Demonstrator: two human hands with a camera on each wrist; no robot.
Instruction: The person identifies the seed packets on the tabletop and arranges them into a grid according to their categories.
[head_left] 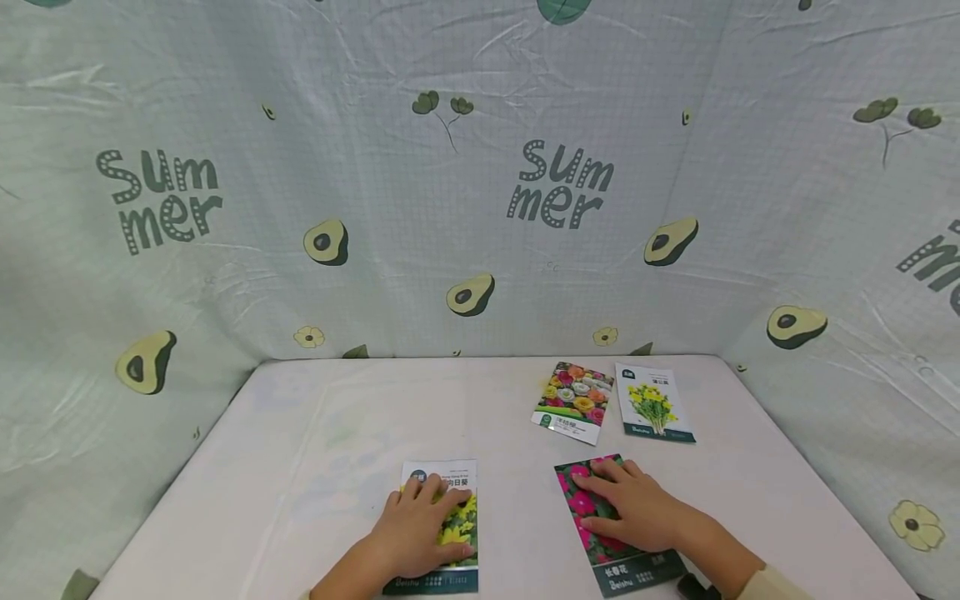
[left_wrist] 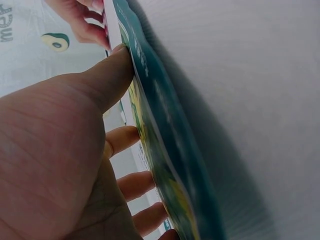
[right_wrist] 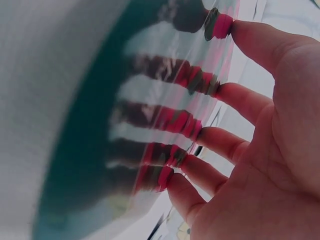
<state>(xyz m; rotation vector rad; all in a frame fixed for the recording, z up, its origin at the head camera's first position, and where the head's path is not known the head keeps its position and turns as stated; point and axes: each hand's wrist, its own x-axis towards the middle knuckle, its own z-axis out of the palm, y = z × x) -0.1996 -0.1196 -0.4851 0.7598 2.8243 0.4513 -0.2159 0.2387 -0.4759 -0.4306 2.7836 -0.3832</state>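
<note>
Two printed packets lie face up on the white table point(head_left: 337, 467), near its front edge, well apart, one under each hand.

Left: the yellow-flower packet point(head_left: 461, 531) sits nearly square to the table. White top with a round blue logo and dark characters; yellow blooms over green in the middle; teal band with pale print at the bottom. In the left wrist view the band's edge looks wavy. The left hand point(head_left: 420, 529) rests on it, fingers spread and thumb out, fingertips touching the face; nothing is pinched.

Right: the pink-flower packet point(head_left: 600, 550) lies askew, top leaning left. Magenta blooms among green leaves; dark band marked "Beishu" below. Surface glossy: the right wrist view shows finger reflections. The right hand point(head_left: 633, 512) touches it with spread fingertips, not curled round it.

Behind: the mixed-flower packet point(head_left: 573, 402) and the white packet point(head_left: 637, 417), side by side.
</note>
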